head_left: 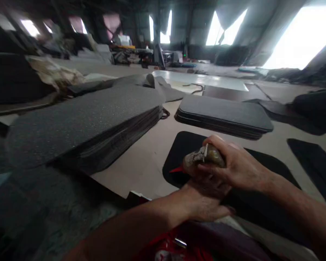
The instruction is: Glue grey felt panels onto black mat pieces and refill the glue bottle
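Observation:
My right hand (233,163) is closed around a stained, yellowish squeeze bottle (191,161). The bottle lies tilted on its side, its thin red nozzle (176,169) pointing left, just over a black mat piece (186,143) with rounded corners. Below the bottle, my left hand (206,199) reaches in from the left with its fingers apart. Part of that hand is covered by the bottle and my right hand, and whether it touches the bottle is unclear. The mat piece lies flat on the pale table (135,170) in front of me.
A tall stack of long grey mats (97,116) stands on the left. Beyond the black piece is a stack of rounded dark mats (222,110). Another black strip (315,163) lies at the right. A glossy white sheet (201,79) is farther back. The table's front edge runs below.

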Available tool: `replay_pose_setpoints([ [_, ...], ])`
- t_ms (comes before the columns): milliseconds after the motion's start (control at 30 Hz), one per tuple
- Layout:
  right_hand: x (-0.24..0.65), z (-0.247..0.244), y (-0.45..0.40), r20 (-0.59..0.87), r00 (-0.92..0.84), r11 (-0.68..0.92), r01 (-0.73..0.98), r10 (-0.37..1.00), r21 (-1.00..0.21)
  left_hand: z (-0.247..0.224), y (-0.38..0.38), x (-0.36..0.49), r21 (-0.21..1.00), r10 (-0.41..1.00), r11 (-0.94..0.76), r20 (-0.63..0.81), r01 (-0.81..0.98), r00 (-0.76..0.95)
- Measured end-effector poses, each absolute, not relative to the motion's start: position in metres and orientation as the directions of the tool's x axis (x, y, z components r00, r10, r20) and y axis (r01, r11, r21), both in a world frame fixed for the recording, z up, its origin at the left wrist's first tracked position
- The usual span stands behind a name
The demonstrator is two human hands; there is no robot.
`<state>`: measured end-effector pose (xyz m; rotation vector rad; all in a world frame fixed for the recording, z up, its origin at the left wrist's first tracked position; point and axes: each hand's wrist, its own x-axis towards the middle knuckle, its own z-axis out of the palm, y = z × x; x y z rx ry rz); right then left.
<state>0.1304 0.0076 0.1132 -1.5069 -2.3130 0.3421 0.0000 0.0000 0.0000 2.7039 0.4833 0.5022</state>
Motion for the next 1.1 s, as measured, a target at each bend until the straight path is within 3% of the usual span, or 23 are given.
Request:
replay_pose_setpoints([
  [267, 0.131, 0.11, 0.008, 0.137, -0.389, 0.41, 0.818, 0.911, -0.404, 0.005, 0.0, 0.002, 0.439, 0.397, -0.857, 0.228, 0.27, 0.889],
  [533, 0.133, 0.11, 0.022, 0.206, -0.367, 0.418, 0.842, 0.907, -0.342, 0.009, -0.002, -0.001, 0.292, 0.402, -0.9, 0.27, 0.324, 0.875],
  [767, 0.137, 0.112, 0.028, 0.19, -0.333, 0.381, 0.849, 0.924, -0.365, 0.013, -0.002, 0.0, 0.293, 0.406, -0.896, 0.237, 0.334, 0.882],
  [933, 0.134, 0.116, 0.022, 0.101, -0.398, 0.401, 0.812, 0.912, -0.423, 0.011, -0.003, 0.0, 0.264, 0.418, -0.899, 0.278, 0.35, 0.865],
  [1100, 0.131, 0.119, 0.021, 0.103, -0.421, 0.426, 0.816, 0.901, -0.391, 0.008, -0.003, 0.001, 0.265, 0.411, -0.902, 0.287, 0.34, 0.865],
])
